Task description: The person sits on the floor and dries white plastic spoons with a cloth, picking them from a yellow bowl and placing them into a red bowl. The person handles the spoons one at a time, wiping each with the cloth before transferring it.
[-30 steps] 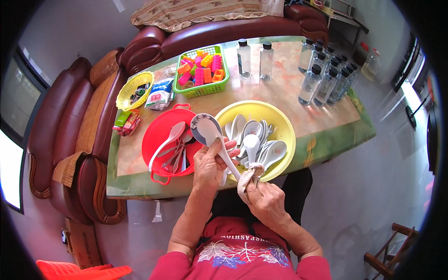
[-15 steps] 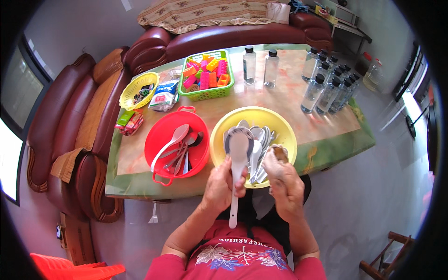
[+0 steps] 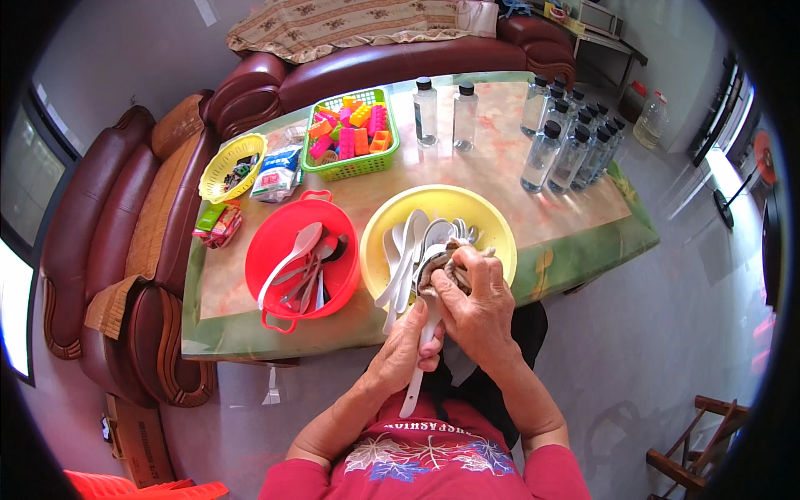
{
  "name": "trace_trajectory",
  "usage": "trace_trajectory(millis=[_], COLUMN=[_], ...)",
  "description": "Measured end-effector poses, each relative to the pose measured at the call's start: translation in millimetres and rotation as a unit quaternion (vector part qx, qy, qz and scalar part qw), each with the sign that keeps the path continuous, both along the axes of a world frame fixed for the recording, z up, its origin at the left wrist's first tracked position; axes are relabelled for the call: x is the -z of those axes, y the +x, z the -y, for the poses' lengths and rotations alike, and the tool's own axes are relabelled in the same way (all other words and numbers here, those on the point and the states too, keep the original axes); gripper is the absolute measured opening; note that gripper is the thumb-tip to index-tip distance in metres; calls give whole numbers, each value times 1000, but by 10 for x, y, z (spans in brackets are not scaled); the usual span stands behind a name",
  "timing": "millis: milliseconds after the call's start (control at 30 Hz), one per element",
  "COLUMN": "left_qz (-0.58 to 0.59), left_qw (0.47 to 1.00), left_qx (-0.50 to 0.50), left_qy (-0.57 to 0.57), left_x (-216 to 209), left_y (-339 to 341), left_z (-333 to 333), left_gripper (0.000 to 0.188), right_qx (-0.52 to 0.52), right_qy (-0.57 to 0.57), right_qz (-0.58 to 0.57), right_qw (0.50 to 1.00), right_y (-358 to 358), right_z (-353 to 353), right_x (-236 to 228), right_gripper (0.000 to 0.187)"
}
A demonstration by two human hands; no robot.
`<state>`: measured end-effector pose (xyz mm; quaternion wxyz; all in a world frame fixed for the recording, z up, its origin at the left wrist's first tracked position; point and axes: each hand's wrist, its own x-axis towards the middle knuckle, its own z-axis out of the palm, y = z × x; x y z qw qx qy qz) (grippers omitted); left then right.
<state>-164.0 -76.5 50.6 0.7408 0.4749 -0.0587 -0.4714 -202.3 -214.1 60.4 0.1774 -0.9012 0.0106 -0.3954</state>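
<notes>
My left hand (image 3: 404,346) is closed round the handle of a white serving spoon (image 3: 413,390), its free end pointing toward my body. In my right hand (image 3: 482,310) is a bunched, light-coloured cloth (image 3: 454,265), pressed against the spoon's head. Cloth and fingers hide most of that head. Both hands are over the near edge of a yellow basin (image 3: 506,237), where several white and metal spoons (image 3: 408,246) lie. Left of it stands a red basin (image 3: 265,242) with handles, holding a white spoon (image 3: 293,258) and several dark or metal utensils.
Behind the basins are a green basket (image 3: 350,169) of toy blocks, a yellow basket (image 3: 218,173), plastic packets (image 3: 277,175) and two bottles (image 3: 465,117). More black-capped bottles (image 3: 546,158) cluster at the right of the table (image 3: 575,267). Brown sofas (image 3: 400,65) flank the table.
My right hand has come left with the cloth onto the spoon's head. The spoon has dipped and turned slightly in my left hand. The whole view has shifted a little.
</notes>
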Motion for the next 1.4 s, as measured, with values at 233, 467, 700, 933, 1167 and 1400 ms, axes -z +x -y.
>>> trace_trajectory(millis=[233,467,700,933,1167,1400], left_qz=[22,-7,-28,434,522,629], left_qw=[999,995,995,899,846,776], left_qx=[44,73,56,-41,-99,-45], left_qy=[-4,-69,-75,39,45,-15], left_x=[234,153,107,330,163,43], left_y=[14,-58,-158,-279,-491,-348], left_z=[-100,-165,-210,-277,-281,-290], left_gripper=[61,44,21,38,64,61], right_qx=[-193,-74,-43,-43,-59,-212], right_qy=[95,-4,489,-48,7,651], right_qz=[-93,47,68,50,-58,-226], right_qw=[972,996,869,997,997,693], right_y=[-212,-93,-44,-376,-307,-430], right_z=[13,25,96,-324,-134,113], right_x=[112,-17,225,-346,-324,-675], right_gripper=[27,28,38,25,18,32])
